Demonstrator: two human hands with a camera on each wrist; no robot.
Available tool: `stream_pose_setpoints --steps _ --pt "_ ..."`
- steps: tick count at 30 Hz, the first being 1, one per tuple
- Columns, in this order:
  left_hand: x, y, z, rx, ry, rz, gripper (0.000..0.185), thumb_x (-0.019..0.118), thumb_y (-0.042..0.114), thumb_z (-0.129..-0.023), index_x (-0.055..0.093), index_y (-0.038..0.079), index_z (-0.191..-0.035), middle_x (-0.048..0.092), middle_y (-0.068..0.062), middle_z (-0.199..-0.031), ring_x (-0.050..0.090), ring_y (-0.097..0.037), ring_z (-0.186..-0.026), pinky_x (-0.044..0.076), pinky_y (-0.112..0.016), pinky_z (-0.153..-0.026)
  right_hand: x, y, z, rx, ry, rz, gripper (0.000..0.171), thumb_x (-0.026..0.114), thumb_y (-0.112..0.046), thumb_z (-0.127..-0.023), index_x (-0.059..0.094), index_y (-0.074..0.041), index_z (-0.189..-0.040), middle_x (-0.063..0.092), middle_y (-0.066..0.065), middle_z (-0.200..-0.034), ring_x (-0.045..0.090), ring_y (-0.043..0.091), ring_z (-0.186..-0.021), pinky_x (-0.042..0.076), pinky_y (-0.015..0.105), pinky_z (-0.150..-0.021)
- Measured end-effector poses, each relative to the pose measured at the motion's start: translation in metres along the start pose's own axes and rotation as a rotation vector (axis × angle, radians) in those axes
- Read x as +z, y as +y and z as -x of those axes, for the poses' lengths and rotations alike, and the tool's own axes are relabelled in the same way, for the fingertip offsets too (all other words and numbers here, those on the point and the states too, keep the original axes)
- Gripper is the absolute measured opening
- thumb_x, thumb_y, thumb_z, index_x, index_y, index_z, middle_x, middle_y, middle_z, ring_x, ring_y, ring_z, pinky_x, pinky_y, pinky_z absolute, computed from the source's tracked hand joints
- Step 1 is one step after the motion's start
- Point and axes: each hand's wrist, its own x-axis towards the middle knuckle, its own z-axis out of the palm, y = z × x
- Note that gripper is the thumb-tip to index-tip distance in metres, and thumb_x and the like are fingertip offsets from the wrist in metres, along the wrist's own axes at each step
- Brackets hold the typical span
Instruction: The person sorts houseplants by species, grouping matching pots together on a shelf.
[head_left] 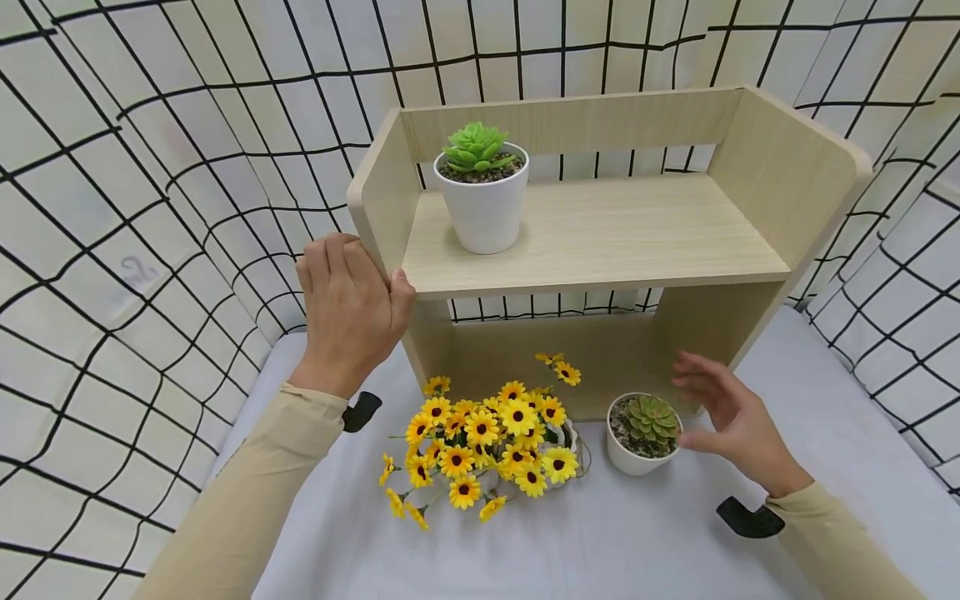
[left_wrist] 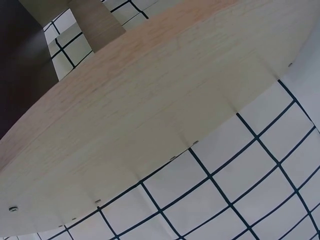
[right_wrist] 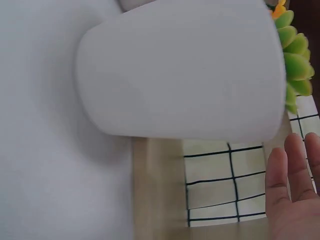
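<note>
My left hand (head_left: 351, 304) grips the left side panel of a two-tier wooden shelf (head_left: 622, 229), its thumb at the front edge. That panel's outer face (left_wrist: 150, 110) fills much of the left wrist view. My right hand (head_left: 738, 425) is spread just right of a white potted succulent (head_left: 651, 421), its thumb near the rim. In the right wrist view the white pot (right_wrist: 185, 75) looms large, with straight fingers (right_wrist: 296, 165) apart from it. A second potted succulent (head_left: 483, 200), bright green, stands on the upper tier at the left.
Yellow artificial sunflowers (head_left: 480, 442) spread across the white cloth (head_left: 525, 550) in front of the shelf, left of the smaller succulent; their container is mostly hidden. Black wire grid panels (head_left: 225, 158) stand behind and on both sides.
</note>
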Motion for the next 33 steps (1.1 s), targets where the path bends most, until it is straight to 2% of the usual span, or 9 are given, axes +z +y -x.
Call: stream_pose_setpoints --steps 5,11,15,19,26,33 --pt "0.000 0.000 0.000 0.004 -0.001 -0.004 0.037 0.034 0.029 -0.097 0.040 -0.007 -0.101 0.043 -0.029 -0.107 0.033 -0.042 -0.099 0.025 -0.052 -0.085 0.001 0.012 0.009 0.026 -0.006 0.031 0.106 0.078 0.029 -0.059 0.030 0.015 -0.152 0.052 -0.004 -0.151 0.056 0.005 -0.129 0.045 0.014 -0.104" --pt "0.000 0.000 0.000 -0.003 -0.004 0.009 0.037 0.033 0.029 -0.098 0.040 -0.007 -0.101 0.043 -0.029 -0.108 0.034 -0.042 -0.099 0.025 -0.052 -0.086 0.000 0.023 0.019 0.106 -0.018 0.076 0.109 0.081 0.024 -0.061 0.027 0.012 -0.155 0.050 -0.011 -0.151 0.054 0.003 -0.129 0.044 0.011 -0.104" --pt "0.000 0.000 0.000 -0.004 -0.006 0.007 0.037 0.032 0.029 -0.098 0.040 -0.007 -0.102 0.043 -0.029 -0.108 0.034 -0.042 -0.099 0.025 -0.052 -0.087 0.003 0.029 0.023 0.173 -0.038 0.133 0.111 0.085 0.018 -0.062 0.026 0.010 -0.156 0.047 -0.018 -0.150 0.051 -0.003 -0.129 0.040 0.007 -0.105" --pt "0.000 0.000 0.000 -0.006 -0.009 0.005 0.037 0.032 0.029 -0.098 0.040 -0.007 -0.102 0.044 -0.029 -0.108 0.034 -0.042 -0.099 0.026 -0.052 -0.087 0.007 0.035 0.027 0.206 -0.048 0.182 0.111 0.088 0.015 -0.062 0.026 0.012 -0.154 0.046 -0.018 -0.149 0.049 -0.008 -0.129 0.038 0.006 -0.105" --pt "0.000 0.000 0.001 -0.006 -0.007 0.008 0.036 0.033 0.029 -0.098 0.040 -0.007 -0.100 0.044 -0.029 -0.108 0.034 -0.042 -0.099 0.026 -0.052 -0.086 0.015 0.040 0.031 0.275 -0.045 0.199 0.104 0.087 0.012 -0.065 0.030 0.009 -0.152 0.043 -0.024 -0.147 0.042 -0.017 -0.134 0.031 0.001 -0.108" --pt "0.000 0.000 0.001 -0.002 -0.008 0.003 0.037 0.032 0.028 -0.098 0.040 -0.007 -0.101 0.043 -0.028 -0.108 0.034 -0.042 -0.099 0.025 -0.052 -0.086 0.022 0.041 0.030 0.332 -0.006 0.233 0.097 0.088 0.007 -0.067 0.033 0.010 -0.148 0.046 -0.025 -0.139 0.044 -0.019 -0.127 0.033 0.000 -0.104"
